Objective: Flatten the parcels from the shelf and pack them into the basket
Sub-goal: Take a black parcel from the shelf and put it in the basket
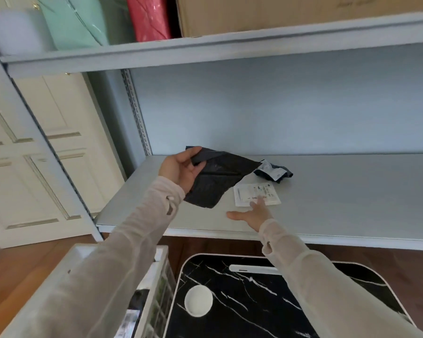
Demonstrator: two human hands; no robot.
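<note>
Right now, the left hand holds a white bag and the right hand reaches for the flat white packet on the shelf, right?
Not quite: in the head view the bag in the left hand is black, not white. The right hand does reach for the flat white packet on the shelf.

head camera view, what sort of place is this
Likely a home room used for packing parcels: a grey metal shelf holding mailer bags, panelled doors, wood floor, a white basket below.
</note>
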